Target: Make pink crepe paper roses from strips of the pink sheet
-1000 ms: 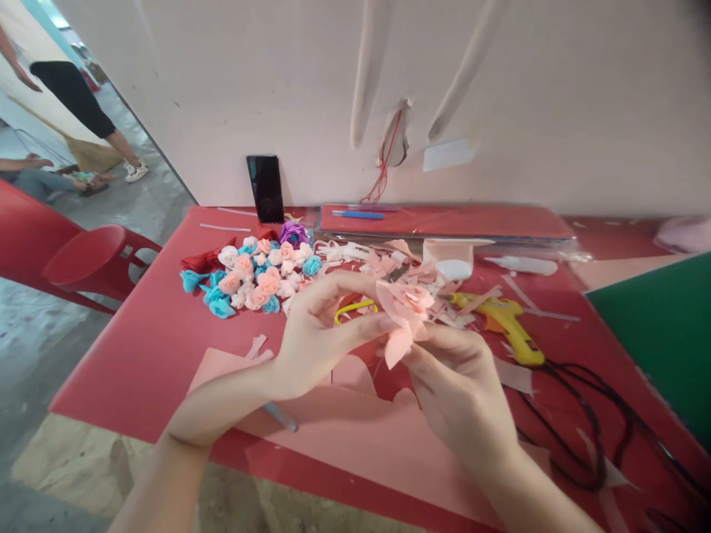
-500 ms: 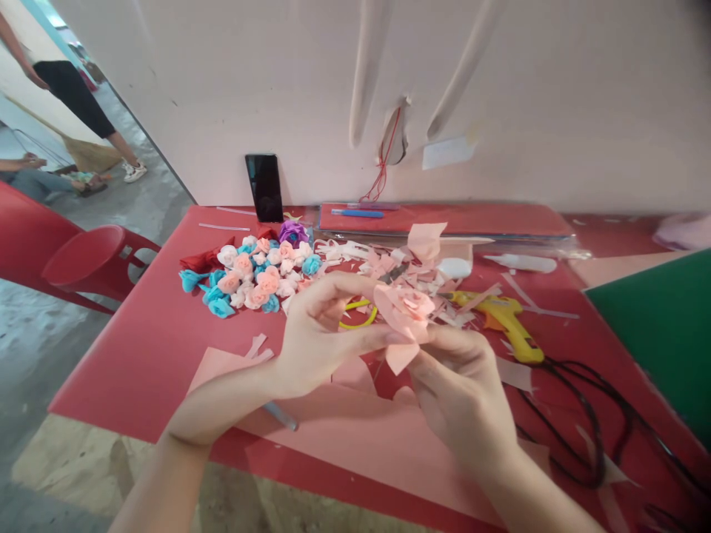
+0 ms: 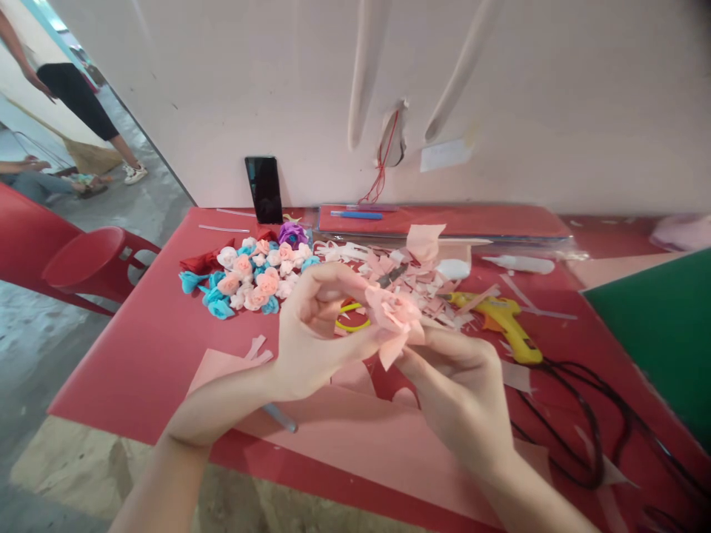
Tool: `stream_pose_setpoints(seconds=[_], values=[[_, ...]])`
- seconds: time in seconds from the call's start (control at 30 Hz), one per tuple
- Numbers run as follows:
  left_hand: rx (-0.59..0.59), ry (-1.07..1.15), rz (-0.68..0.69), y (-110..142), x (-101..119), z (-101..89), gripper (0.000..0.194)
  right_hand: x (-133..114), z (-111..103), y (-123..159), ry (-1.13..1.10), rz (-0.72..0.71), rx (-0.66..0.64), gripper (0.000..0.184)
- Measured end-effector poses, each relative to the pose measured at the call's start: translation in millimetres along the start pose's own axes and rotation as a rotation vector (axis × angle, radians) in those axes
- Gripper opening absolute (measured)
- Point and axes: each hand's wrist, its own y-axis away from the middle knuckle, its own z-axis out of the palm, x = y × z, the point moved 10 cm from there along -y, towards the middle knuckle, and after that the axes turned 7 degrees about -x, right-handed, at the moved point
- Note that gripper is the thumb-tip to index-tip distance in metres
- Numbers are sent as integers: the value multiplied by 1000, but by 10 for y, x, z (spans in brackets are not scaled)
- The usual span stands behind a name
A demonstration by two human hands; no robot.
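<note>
A pink paper rose [image 3: 395, 317] is held up over the table between both hands. My left hand [image 3: 316, 333] grips its left side, thumb in front and fingers curled behind. With thumb and fingers closed, my right hand [image 3: 461, 385] pinches the lower right petals. Beneath the hands lies a large pink paper sheet [image 3: 355, 437], with a grey stick-like tool [image 3: 281, 418] on it. Behind the rose are yellow scissor handles [image 3: 354, 317], partly hidden by my left hand, and a heap of pink paper scraps [image 3: 427, 285].
Finished paper flowers [image 3: 255, 277] in several colours cluster at the left. A phone [image 3: 264, 189] leans on the wall. To the right lie a yellow glue gun [image 3: 514, 326] with a black cord [image 3: 592, 414], a white glue bottle [image 3: 522, 263] and a green board [image 3: 661, 326]. A red stool [image 3: 86, 255] stands beyond the table.
Both hands have shifted slightly left with the rose, which has turned a little. My right thumb and fingers have moved around its lower petals.
</note>
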Motion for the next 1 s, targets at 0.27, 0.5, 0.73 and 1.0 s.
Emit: stream_pose_setpoints(seconds=[0.27,0.5,0.73,1.0], values=[[-9,-28,52,-6,58,52,29,-263,-13,5,187,-113,34,10],[-88,-46,76,-26,93,132,26,-303,-15,56,256,-163,62,17],[-310,43,89,-59,110,284,34,-494,7,102,345,-277,39,18],[-561,122,70,2,125,397,62,-833,71,250,587,-506,111,24]])
